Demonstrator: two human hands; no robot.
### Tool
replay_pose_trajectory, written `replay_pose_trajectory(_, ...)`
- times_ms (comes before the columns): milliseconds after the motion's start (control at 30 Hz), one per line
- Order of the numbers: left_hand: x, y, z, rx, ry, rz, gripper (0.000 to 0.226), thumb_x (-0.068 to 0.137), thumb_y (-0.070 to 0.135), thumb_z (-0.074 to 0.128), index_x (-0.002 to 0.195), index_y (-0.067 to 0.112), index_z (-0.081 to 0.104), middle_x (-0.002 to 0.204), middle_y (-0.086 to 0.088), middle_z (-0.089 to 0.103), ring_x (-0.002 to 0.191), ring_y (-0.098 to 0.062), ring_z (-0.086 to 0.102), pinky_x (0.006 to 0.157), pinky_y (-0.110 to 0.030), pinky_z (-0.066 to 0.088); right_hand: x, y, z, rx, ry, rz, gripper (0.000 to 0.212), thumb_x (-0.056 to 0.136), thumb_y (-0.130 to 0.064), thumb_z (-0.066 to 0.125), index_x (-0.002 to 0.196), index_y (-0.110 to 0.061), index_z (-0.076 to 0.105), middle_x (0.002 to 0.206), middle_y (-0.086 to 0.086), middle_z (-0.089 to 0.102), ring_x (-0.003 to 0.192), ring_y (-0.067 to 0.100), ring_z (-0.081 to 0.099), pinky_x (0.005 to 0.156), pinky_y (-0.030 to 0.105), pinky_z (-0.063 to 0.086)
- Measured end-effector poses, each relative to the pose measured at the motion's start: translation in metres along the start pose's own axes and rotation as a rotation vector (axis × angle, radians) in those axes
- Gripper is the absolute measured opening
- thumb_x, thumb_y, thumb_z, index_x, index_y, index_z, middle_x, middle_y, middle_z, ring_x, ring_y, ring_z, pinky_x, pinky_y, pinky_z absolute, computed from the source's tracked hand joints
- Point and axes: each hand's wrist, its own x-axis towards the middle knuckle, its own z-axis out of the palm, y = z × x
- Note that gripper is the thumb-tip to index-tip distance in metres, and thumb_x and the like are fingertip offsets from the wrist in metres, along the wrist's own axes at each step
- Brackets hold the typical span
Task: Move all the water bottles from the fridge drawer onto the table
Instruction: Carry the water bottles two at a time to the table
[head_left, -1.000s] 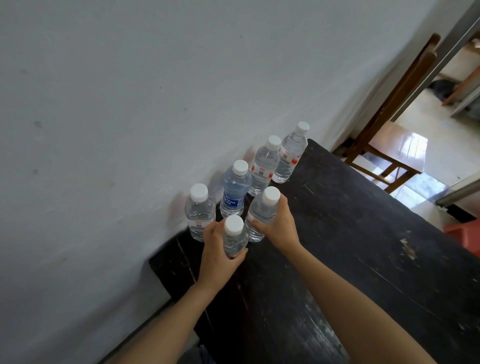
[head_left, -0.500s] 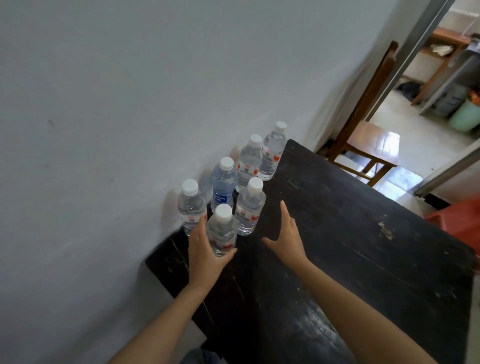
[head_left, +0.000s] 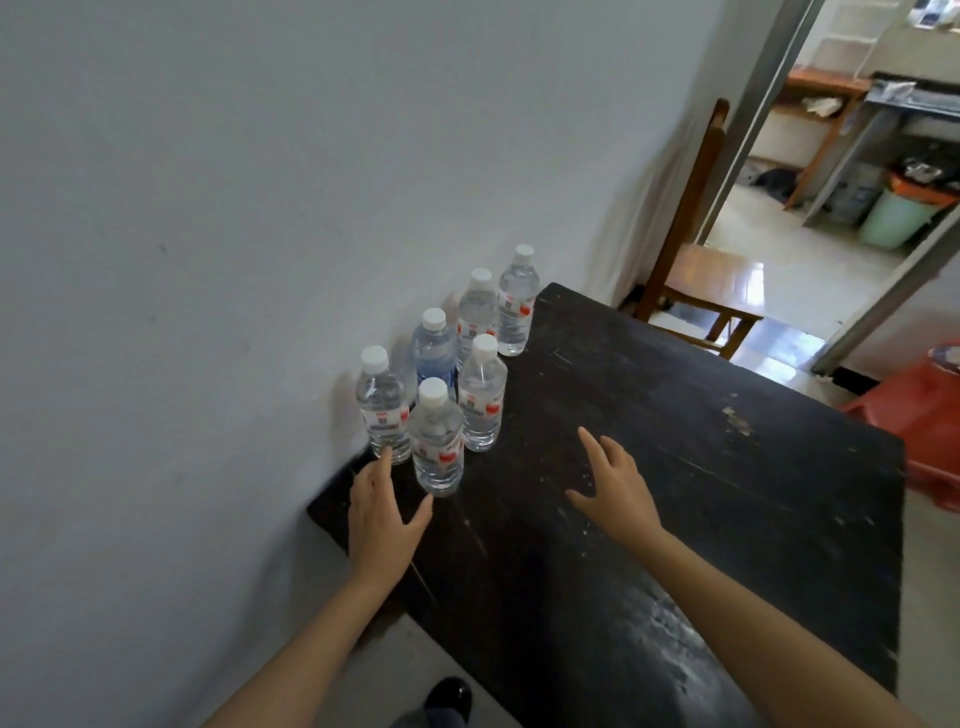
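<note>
Several white-capped water bottles stand upright on the dark wooden table (head_left: 675, 467), close to the white wall. The nearest bottle (head_left: 437, 441) stands just beyond my left hand (head_left: 382, 514), whose fingers are spread and hold nothing; thumb and forefinger lie to either side of its base. Behind it stands another red-labelled bottle (head_left: 483, 395), a blue-tinted bottle (head_left: 432, 348) and one by the wall (head_left: 382, 410). Two more bottles (head_left: 517, 301) stand further back. My right hand (head_left: 615, 483) hovers flat over the table, apart from every bottle. No fridge drawer is in view.
A wooden chair (head_left: 701, 270) stands past the table's far end by an open doorway. A red plastic stool (head_left: 930, 415) sits at the table's right. A green bin (head_left: 898, 218) and shelving stand in the room beyond. My shoe (head_left: 449, 693) shows below.
Both hands let go of the two bottles they had set down and drew back toward me, first the right, then the left. The view swung rightward toward the doorway.
</note>
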Motion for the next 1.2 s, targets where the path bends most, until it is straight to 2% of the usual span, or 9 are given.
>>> replay_pose_trajectory(67, -0.006, 0.002, -0.005, 0.027, 0.004, 0.005, 0.065, 0.073, 0.013, 0.076, 0.129, -0.002, 0.046, 0.125, -0.026, 0.048, 0.117, -0.041, 0.047, 0.098, -0.048, 0.037, -0.012, 0.003, -0.005, -0.050, 0.001, -0.020, 0.079, 0.088, -0.036, 0.058, 0.148, -0.027, 0.007, 0.154, 0.010, 0.013, 0.141, 0.025, 0.014, 0.111, 0.036, 0.025)
replay_pose_trajectory(200, -0.010, 0.011, -0.020, 0.028, -0.013, 0.126, 0.050, 0.077, 0.024, 0.062, 0.119, -0.003, 0.054, 0.114, -0.023, 0.053, 0.106, -0.040, 0.053, 0.092, -0.048, 0.042, -0.041, 0.010, -0.023, -0.162, 0.072, -0.055, 0.071, 0.091, -0.040, 0.051, 0.148, -0.025, 0.011, 0.155, 0.010, 0.008, 0.143, 0.026, 0.007, 0.115, 0.037, 0.014)
replay_pose_trajectory(400, -0.008, 0.042, -0.027, -0.039, -0.126, 0.331, 0.059, 0.077, 0.042, 0.045, 0.117, 0.000, 0.057, 0.114, -0.021, 0.052, 0.108, -0.034, 0.049, 0.095, -0.042, 0.038, -0.098, 0.022, -0.049, -0.253, 0.205, 0.063, 0.066, 0.092, -0.042, 0.049, 0.147, -0.024, 0.017, 0.156, 0.011, 0.008, 0.144, 0.027, 0.005, 0.115, 0.039, 0.010)
replay_pose_trajectory(533, -0.001, 0.065, -0.034, -0.069, -0.219, 0.530, 0.059, 0.078, 0.043, 0.041, 0.115, 0.000, 0.057, 0.115, -0.022, 0.052, 0.105, -0.038, 0.054, 0.091, -0.049, 0.044, -0.139, 0.019, -0.055, -0.289, 0.330, 0.188, 0.065, 0.084, -0.035, 0.064, 0.141, -0.018, 0.037, 0.149, 0.020, 0.027, 0.140, 0.036, 0.021, 0.111, 0.047, 0.023)
replay_pose_trajectory(633, 0.001, 0.075, -0.040, 0.006, -0.279, 0.699, 0.059, 0.079, 0.045, 0.039, 0.119, 0.005, 0.056, 0.120, -0.022, 0.053, 0.111, -0.039, 0.051, 0.091, -0.051, 0.043, -0.173, 0.013, -0.048, -0.378, 0.381, 0.283, 0.073, 0.059, -0.034, 0.086, 0.123, -0.013, 0.059, 0.128, 0.024, 0.054, 0.119, 0.041, 0.051, 0.090, 0.052, 0.046)
replay_pose_trajectory(700, -0.001, 0.079, -0.042, 0.045, -0.326, 0.801, 0.061, 0.080, 0.048, 0.037, 0.121, 0.006, 0.055, 0.124, -0.021, 0.053, 0.116, -0.039, 0.048, 0.093, -0.051, 0.042, -0.199, 0.002, -0.044, -0.450, 0.407, 0.327, 0.076, 0.046, -0.036, 0.091, 0.113, -0.013, 0.065, 0.117, 0.023, 0.061, 0.108, 0.040, 0.060, 0.079, 0.050, 0.051)
replay_pose_trajectory(900, -0.050, 0.117, -0.036, -0.050, -0.511, 1.034, 0.056, 0.082, 0.040, 0.057, 0.127, 0.006, 0.052, 0.132, -0.020, 0.047, 0.125, -0.036, 0.038, 0.095, -0.051, 0.040, -0.311, -0.034, -0.028, -0.540, 0.512, 0.535, 0.074, 0.046, -0.037, 0.089, 0.112, -0.013, 0.064, 0.115, 0.023, 0.062, 0.105, 0.039, 0.061, 0.076, 0.049, 0.053)
replay_pose_trajectory(1100, -0.133, 0.167, -0.037, -0.171, -0.670, 1.273, 0.062, 0.084, 0.046, 0.048, 0.130, 0.005, 0.048, 0.135, -0.022, 0.043, 0.127, -0.040, 0.036, 0.097, -0.055, 0.037, -0.443, -0.069, -0.024, -0.615, 0.596, 0.765, 0.065, 0.057, -0.036, 0.084, 0.113, -0.012, 0.062, 0.118, 0.022, 0.059, 0.109, 0.039, 0.059, 0.081, 0.050, 0.051)
replay_pose_trajectory(1200, -0.187, 0.187, -0.044, -0.166, -0.791, 1.353, 0.060, 0.088, 0.042, 0.052, 0.137, 0.010, 0.039, 0.144, -0.017, 0.032, 0.135, -0.035, 0.023, 0.105, -0.050, 0.028, -0.515, -0.082, -0.017, -0.629, 0.610, 0.899, 0.065, 0.057, -0.034, 0.085, 0.113, -0.010, 0.062, 0.116, 0.023, 0.060, 0.107, 0.039, 0.060, 0.078, 0.049, 0.052)
